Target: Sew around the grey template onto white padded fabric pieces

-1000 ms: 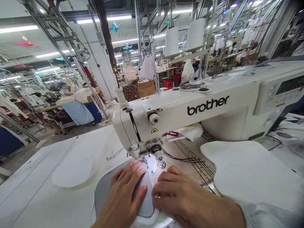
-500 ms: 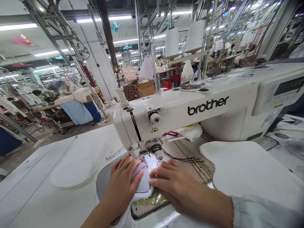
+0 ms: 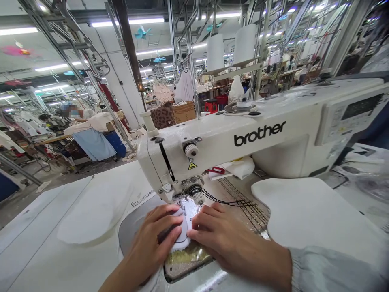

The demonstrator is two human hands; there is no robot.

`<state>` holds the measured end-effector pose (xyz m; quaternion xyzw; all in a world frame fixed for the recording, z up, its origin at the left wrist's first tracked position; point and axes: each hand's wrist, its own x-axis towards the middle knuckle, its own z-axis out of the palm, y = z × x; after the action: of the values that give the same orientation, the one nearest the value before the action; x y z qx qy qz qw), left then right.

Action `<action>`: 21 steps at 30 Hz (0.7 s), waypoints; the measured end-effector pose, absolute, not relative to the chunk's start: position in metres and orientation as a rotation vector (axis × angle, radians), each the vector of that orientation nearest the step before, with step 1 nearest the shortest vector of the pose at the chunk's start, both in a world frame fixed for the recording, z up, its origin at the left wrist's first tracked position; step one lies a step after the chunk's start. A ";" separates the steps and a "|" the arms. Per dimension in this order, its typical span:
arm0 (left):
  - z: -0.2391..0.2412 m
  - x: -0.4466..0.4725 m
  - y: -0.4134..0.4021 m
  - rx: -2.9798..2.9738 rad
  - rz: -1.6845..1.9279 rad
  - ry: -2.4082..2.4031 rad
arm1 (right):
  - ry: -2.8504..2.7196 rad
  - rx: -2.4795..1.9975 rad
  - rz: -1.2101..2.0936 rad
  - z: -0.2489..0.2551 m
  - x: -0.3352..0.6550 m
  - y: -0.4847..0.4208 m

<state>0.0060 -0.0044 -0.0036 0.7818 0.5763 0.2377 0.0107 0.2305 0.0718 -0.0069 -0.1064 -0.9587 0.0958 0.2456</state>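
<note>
Two-handed: pressing gray panel [image 3: 132,229] with spread left hand [image 3: 154,238], touching right edge [image 3: 186,240] with curled right hand [image 3: 224,232] (cannot confirm pinch); may skew if pulled unevenly.

I'm in a sewing workshop. My sewing machine [image 3: 261,136] fills centre right, with thread cones [image 3: 245,44] upper centre

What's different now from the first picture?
The gray piece slid away from the person, toward the sewing machine, uncovering some machine bed. Both hands went forward with it. The left hand still rests on it, the right hand at its edge.
</note>
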 end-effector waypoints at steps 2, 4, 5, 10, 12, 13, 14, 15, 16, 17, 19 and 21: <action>-0.003 0.006 -0.004 2.461 0.756 1.774 | -2.623 -0.296 0.261 -0.006 0.230 0.072; -0.003 0.006 -0.003 2.469 0.765 1.775 | -2.630 -0.311 0.280 -0.006 0.230 0.071; -0.004 0.006 -0.003 2.466 0.763 1.779 | -2.631 -0.322 0.291 -0.006 0.229 0.071; -0.008 0.004 -0.001 2.412 0.760 1.829 | -2.624 -0.362 0.300 -0.007 0.229 0.072; -0.008 0.005 0.000 2.397 0.784 1.845 | -2.635 -0.398 0.302 -0.007 0.228 0.073; -0.008 0.005 0.001 2.395 0.794 1.849 | -2.645 -0.418 0.305 -0.007 0.228 0.073; -0.008 0.006 0.001 2.389 0.808 1.859 | -2.654 -0.441 0.310 -0.007 0.227 0.072; -0.008 0.007 0.002 2.381 0.825 1.873 | -2.662 -0.461 0.313 -0.007 0.227 0.072; -0.007 0.008 0.003 2.373 0.843 1.887 | -2.667 -0.482 0.317 -0.007 0.226 0.072; -0.007 0.009 0.003 2.361 0.857 1.902 | -2.668 -0.499 0.319 -0.008 0.225 0.072; -0.006 0.011 0.004 2.340 0.880 1.927 | -2.659 -0.528 0.309 -0.008 0.225 0.072; -0.004 0.010 0.003 2.333 0.883 1.938 | -2.644 -0.534 0.278 -0.008 0.226 0.071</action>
<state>0.0104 0.0029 -0.0038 0.7386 0.6134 0.2796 -0.0086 0.2258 0.0712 -0.0082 -0.1925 -0.9526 0.1001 0.2134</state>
